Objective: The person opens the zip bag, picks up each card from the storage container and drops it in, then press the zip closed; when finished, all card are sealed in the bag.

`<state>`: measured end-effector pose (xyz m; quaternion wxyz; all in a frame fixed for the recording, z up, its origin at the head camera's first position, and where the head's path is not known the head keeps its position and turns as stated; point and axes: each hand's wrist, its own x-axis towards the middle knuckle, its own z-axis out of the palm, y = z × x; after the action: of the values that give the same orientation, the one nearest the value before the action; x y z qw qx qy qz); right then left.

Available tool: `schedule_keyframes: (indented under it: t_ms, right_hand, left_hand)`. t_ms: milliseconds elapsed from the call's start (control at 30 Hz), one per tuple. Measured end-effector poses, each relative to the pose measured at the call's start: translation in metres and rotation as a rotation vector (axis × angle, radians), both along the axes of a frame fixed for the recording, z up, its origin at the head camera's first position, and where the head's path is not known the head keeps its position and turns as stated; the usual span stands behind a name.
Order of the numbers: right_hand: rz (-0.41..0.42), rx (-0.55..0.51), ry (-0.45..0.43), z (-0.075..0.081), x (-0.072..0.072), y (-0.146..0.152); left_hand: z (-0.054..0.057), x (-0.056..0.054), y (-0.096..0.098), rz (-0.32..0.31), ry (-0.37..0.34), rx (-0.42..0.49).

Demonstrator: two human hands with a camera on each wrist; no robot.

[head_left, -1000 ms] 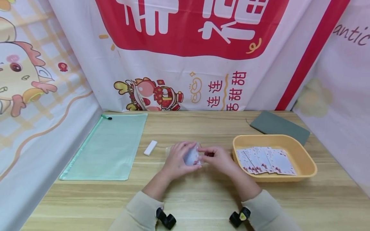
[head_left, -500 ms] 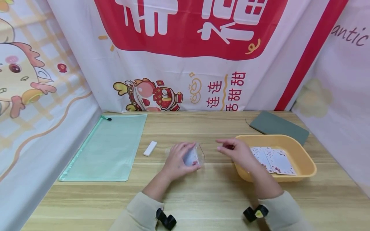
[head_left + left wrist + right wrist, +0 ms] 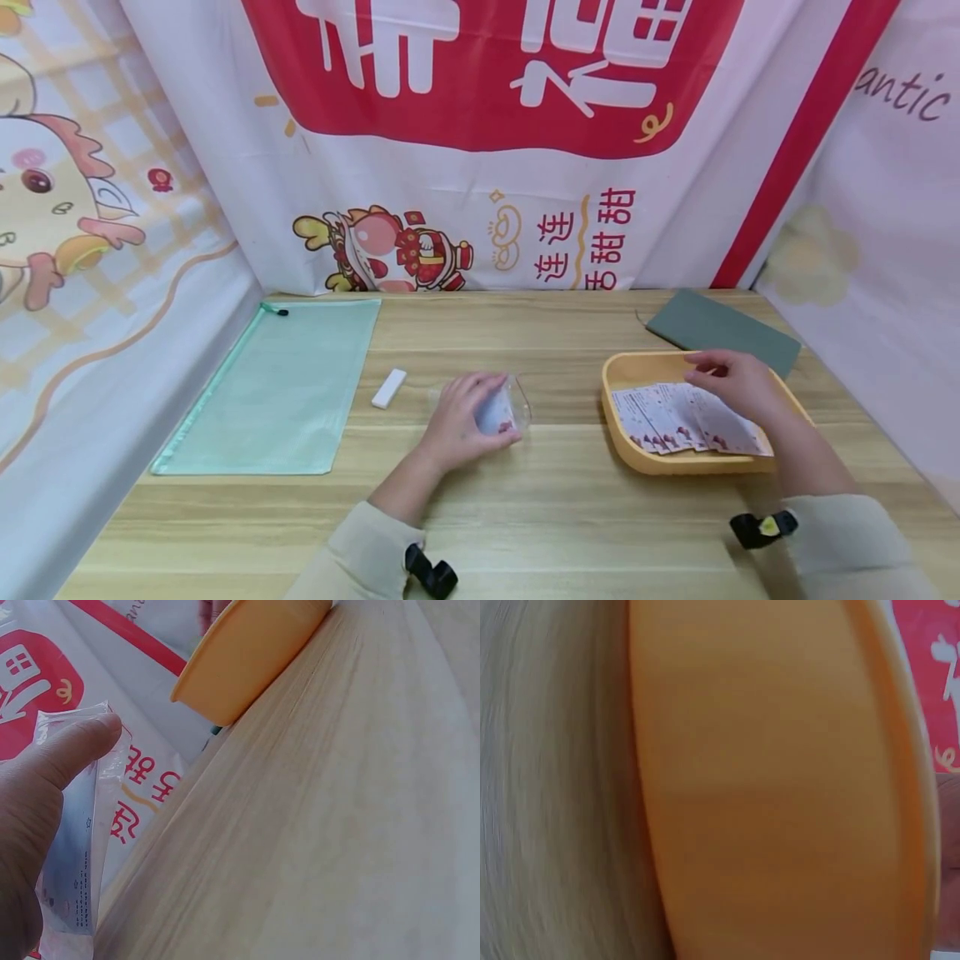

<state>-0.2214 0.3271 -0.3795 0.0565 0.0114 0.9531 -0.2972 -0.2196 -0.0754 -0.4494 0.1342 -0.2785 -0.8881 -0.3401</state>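
Observation:
My left hand (image 3: 461, 421) grips a clear plastic bag (image 3: 522, 400) above the middle of the table, its thumb along the near side. Inside the bag is a pale printed card (image 3: 71, 862), with small lettering visible in the left wrist view. Over the right part of the yellow basket (image 3: 630, 457) hovers my right hand (image 3: 738, 383), thumb and forefinger apart and nothing seen between them. Beneath it several white printed cards (image 3: 660, 417) lie fanned out in the basket. In the right wrist view the basket wall (image 3: 772, 787) hides most of that hand.
A small white block (image 3: 389, 388) lies left of the left hand. Farther left is a flat mint-green zip pouch (image 3: 270, 392). Behind the basket rests a dark green notebook (image 3: 712, 321). Printed cloth (image 3: 480, 175) hangs along the table's back edge.
My right hand has left the bag's mouth and moved right, ending over the basket's cards. The left hand has stayed in place with the bag.

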Motion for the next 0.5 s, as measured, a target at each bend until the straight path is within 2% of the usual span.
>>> schedule_keyframes:
  t_ms: [267, 500]
  right_hand:
    - [-0.013, 0.063, -0.081, -0.019, -0.008, 0.032]
    - [0.032, 0.110, -0.147, -0.031, -0.015, 0.042]
  left_hand:
    - [-0.001, 0.000, 0.000, -0.004, -0.001, -0.004]
    - [-0.001, 0.000, 0.000, -0.010, -0.020, -0.003]
